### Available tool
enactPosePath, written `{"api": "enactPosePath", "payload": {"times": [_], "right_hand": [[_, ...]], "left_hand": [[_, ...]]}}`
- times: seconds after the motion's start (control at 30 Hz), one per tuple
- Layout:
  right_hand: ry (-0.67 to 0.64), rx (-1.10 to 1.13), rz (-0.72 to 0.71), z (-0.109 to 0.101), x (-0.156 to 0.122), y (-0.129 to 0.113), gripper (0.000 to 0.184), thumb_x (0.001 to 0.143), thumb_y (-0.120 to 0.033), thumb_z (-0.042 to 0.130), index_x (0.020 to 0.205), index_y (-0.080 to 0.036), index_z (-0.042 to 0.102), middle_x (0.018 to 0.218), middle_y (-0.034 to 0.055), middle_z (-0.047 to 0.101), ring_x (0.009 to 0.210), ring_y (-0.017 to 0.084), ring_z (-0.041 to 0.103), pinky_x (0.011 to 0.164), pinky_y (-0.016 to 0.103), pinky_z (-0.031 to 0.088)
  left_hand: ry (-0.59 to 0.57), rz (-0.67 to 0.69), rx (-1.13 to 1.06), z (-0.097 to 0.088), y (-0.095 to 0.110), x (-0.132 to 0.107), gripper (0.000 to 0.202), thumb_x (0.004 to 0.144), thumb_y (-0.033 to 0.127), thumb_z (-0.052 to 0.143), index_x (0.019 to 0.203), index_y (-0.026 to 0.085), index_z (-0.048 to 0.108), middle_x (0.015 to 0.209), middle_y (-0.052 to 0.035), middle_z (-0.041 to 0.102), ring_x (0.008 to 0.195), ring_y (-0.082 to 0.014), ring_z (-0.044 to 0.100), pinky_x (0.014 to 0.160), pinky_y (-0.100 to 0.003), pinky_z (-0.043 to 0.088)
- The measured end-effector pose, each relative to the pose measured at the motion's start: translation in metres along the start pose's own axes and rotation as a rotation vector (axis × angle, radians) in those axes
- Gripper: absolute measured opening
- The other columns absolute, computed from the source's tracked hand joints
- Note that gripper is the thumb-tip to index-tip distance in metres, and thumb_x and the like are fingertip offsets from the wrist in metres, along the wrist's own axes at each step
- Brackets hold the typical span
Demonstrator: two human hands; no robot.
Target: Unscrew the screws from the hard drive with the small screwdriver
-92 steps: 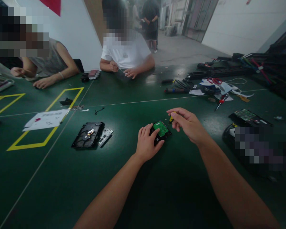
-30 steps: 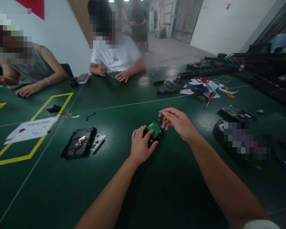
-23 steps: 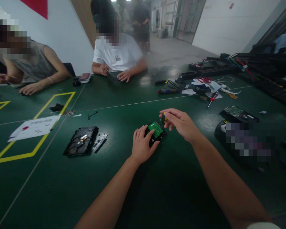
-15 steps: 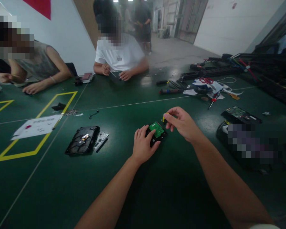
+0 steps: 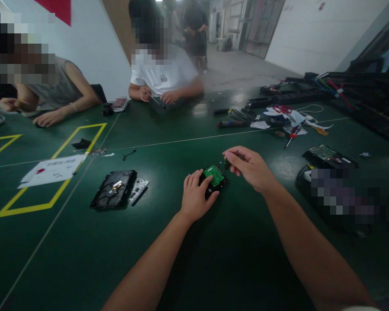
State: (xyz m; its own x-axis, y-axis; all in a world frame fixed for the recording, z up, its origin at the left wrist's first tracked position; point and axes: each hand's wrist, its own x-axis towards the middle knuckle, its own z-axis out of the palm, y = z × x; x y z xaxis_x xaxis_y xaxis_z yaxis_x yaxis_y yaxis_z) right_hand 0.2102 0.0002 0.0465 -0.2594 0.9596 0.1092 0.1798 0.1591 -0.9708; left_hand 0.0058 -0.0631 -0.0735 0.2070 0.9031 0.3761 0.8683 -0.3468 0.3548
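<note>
A hard drive with a green circuit board facing up lies on the dark green table. My left hand grips it from the left, with fingers over its far edge and board and the thumb at its near edge. Between the pinched thumb and fingers of my right hand is a small screwdriver, its handle partly hidden. The thin shaft points down at the drive's right edge; whether the tip sits in a screw I cannot tell.
Left lie another hard drive, a loose circuit board and a paper sheet. To the right are a third drive, a black bag and a red-handled screwdriver. Two people sit opposite, one holding a tool.
My right hand has turned the screwdriver slightly, so less of its yellow handle shows and its shaft is visible at the drive's edge. My left hand stays on the hard drive.
</note>
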Motion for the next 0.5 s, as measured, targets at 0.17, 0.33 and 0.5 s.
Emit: {"api": "enactPosePath", "payload": {"times": [0.17, 0.33, 0.5], "right_hand": [[0.016, 0.065, 0.005, 0.001, 0.0004, 0.0007, 0.029, 0.095, -0.048, 0.073, 0.102, -0.021, 0.069, 0.095, 0.0038, 0.072, 0.064, 0.013, 0.064, 0.05, 0.026, 0.046], [0.012, 0.037, -0.027, -0.0007, 0.0029, 0.0034, 0.028, 0.102, -0.044, 0.062, 0.112, -0.023, 0.077, 0.113, 0.0066, 0.074, 0.068, 0.012, 0.06, 0.053, 0.027, 0.044], [-0.006, -0.005, -0.032, -0.001, 0.0021, 0.0027, 0.03, 0.099, -0.048, 0.067, 0.111, -0.021, 0.075, 0.104, 0.0059, 0.074, 0.065, 0.012, 0.059, 0.053, 0.027, 0.043]], "left_hand": [[-0.002, -0.002, -0.001, -0.0004, -0.0003, 0.0001, 0.054, 0.097, 0.051, 0.069, 0.145, 0.027, 0.064, 0.161, -0.0145, 0.048, 0.151, -0.0385, 0.043, 0.126, -0.062, 0.031], [0.005, 0.003, -0.009, 0.0014, -0.0014, -0.0002, 0.054, 0.096, 0.051, 0.069, 0.144, 0.028, 0.063, 0.162, -0.0141, 0.048, 0.15, -0.039, 0.044, 0.125, -0.063, 0.032], [0.01, 0.005, -0.011, 0.0021, -0.0018, -0.0006, 0.054, 0.095, 0.05, 0.071, 0.144, 0.027, 0.064, 0.162, -0.0144, 0.048, 0.15, -0.0393, 0.044, 0.125, -0.063, 0.032]]}}
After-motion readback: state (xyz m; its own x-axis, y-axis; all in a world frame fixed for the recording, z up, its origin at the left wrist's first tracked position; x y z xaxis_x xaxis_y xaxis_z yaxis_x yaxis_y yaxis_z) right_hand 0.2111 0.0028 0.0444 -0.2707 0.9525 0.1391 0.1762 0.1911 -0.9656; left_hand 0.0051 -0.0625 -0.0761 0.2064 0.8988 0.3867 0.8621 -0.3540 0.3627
